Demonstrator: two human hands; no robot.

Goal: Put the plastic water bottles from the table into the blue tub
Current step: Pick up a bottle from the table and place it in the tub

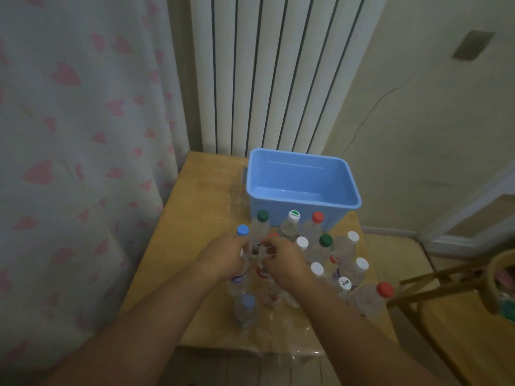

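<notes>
An empty blue tub (302, 201) stands at the far side of a small wooden table (195, 201). In front of it stand several clear plastic bottles with blue, green, red and white caps. My left hand (223, 256) is wrapped around the blue-capped bottle (242, 232) at the left of the group. My right hand (281, 260) grips a red-capped bottle (262, 270) right beside it; most of that bottle is hidden by my fingers. A red-capped bottle (373, 298) leans at the right edge.
A white radiator (278, 73) rises behind the table. A curtain with pink hearts (83, 135) hangs on the left. A wooden chair (451, 285) stands to the right of the table. Another blue-capped bottle (245, 310) stands near the front edge.
</notes>
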